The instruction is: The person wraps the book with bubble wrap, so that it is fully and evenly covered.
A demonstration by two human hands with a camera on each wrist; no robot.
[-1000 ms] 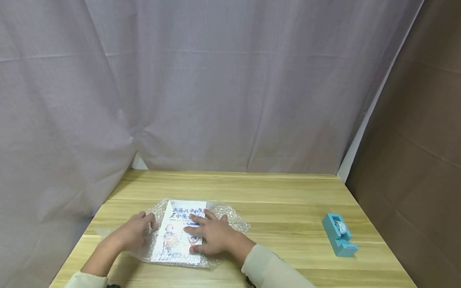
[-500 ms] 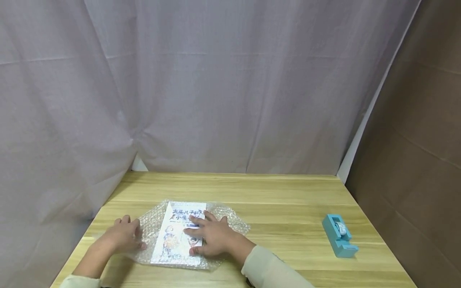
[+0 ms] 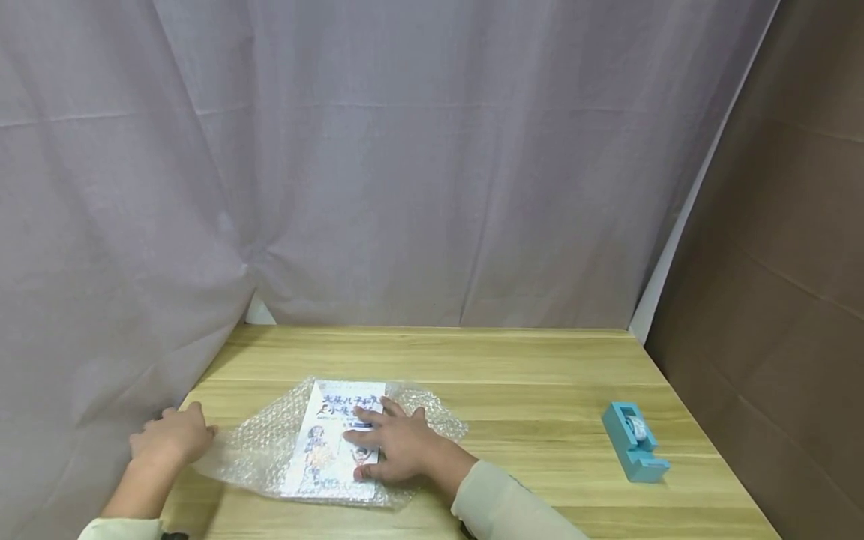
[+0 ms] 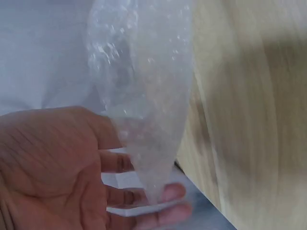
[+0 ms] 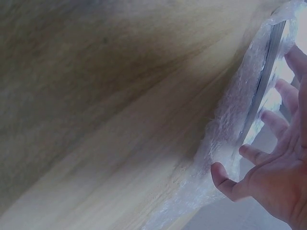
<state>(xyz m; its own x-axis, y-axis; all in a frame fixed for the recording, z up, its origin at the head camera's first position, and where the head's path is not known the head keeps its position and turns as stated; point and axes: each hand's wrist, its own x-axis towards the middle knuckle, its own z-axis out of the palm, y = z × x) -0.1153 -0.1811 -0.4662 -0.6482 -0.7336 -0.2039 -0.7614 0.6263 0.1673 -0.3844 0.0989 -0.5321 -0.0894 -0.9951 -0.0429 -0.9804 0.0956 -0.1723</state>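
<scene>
A white book (image 3: 331, 442) with dark lettering and drawn figures on its cover lies flat on the table amid bubble wrap (image 3: 266, 435), which spreads out past it on both sides. My right hand (image 3: 398, 446) rests on the cover's right half with fingers spread; in the right wrist view the book's page edge (image 5: 261, 86) shows beside those fingers. At the wrap's far left end is my left hand (image 3: 172, 435). In the left wrist view its palm (image 4: 53, 163) faces the camera, and the wrap's narrowing tip (image 4: 151, 177) lies across its extended fingers.
A blue tape dispenser (image 3: 634, 442) with a roll of tape stands at the right of the wooden table (image 3: 526, 375). Grey cloth (image 3: 378, 187) hangs behind and to the left; a brown panel (image 3: 776, 285) borders the right side.
My left hand has moved left, away from the book's left edge to the wrap's outer end, and more of the wrap shows on that side. My right hand has stayed on the cover.
</scene>
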